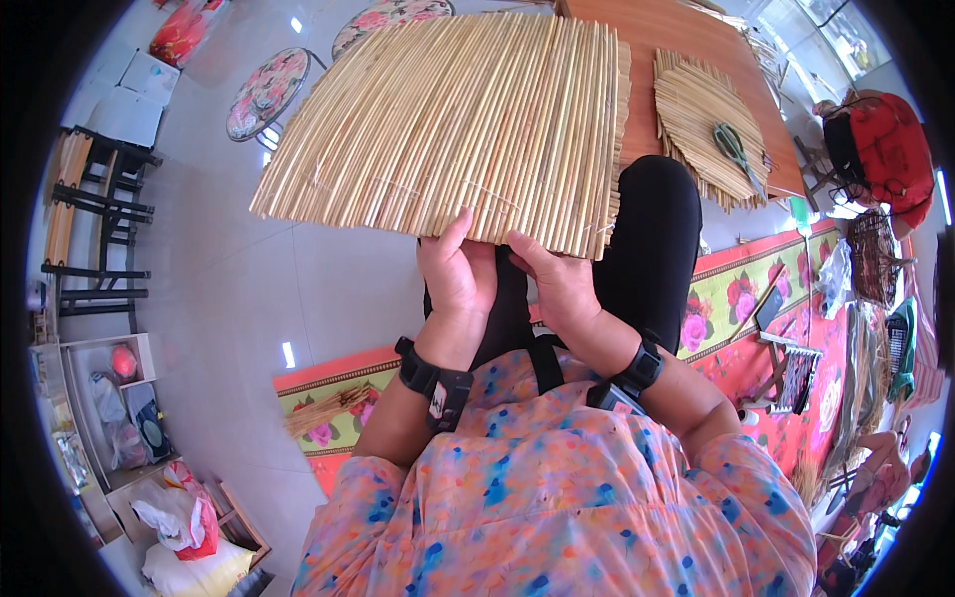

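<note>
A wide mat of pale straight straw stalks (438, 119), bound side by side with thin thread, is raised in front of me over my knees. My left hand (458, 269) grips its near edge left of the middle, thumb on top and fingers partly hidden underneath. Just to the right, my right hand (557, 284) holds the same edge with the thumb along it and the other fingers mostly hidden. On the wooden table (597, 10) beyond lies a second, oval stalk piece (701, 99), with green-handled scissors (729, 142) resting on it.
Floral round stools (264, 90) stand at upper left. Folded black-legged furniture (99, 229) and storage boxes (139, 428) line the left. A floral floor mat (696, 318) runs beneath me, with a small folding stool (781, 373). A person in red (880, 149) and baskets (875, 259) are at right.
</note>
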Demonstrator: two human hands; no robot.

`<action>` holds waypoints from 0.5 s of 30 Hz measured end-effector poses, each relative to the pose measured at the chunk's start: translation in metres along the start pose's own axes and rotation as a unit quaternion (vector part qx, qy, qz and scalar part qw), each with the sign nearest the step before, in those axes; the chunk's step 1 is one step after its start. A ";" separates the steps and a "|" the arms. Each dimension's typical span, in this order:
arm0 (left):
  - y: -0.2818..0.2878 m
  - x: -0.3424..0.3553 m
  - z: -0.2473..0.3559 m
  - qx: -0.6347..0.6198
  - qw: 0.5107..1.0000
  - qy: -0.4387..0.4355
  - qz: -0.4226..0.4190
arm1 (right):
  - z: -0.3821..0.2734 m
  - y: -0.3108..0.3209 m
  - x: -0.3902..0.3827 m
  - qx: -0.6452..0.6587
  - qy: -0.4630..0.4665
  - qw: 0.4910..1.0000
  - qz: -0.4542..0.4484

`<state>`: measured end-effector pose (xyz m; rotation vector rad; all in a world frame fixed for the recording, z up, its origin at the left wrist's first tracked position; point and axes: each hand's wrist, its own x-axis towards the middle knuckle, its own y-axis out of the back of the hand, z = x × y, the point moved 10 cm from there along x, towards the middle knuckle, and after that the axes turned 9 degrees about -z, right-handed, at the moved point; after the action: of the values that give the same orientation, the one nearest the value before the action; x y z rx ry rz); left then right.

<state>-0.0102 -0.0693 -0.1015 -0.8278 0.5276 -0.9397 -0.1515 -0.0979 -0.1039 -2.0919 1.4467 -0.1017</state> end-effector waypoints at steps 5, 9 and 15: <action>-0.010 -0.019 -0.006 -0.007 0.994 0.098 -0.043 | -0.020 -0.001 -0.004 0.019 0.023 0.999 -0.029; 0.025 -0.037 -0.032 0.065 0.963 0.262 -0.015 | -0.017 0.029 -0.008 -0.030 -0.046 0.998 -0.016; 0.018 -0.063 0.001 0.479 0.765 0.358 -0.237 | 0.012 0.048 -0.019 -0.102 -0.084 0.991 -0.012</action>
<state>-0.0325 -0.0081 -0.1129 0.4145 0.3876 -1.7963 -0.1947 -0.0876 -0.1332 -2.2211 1.3788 0.2184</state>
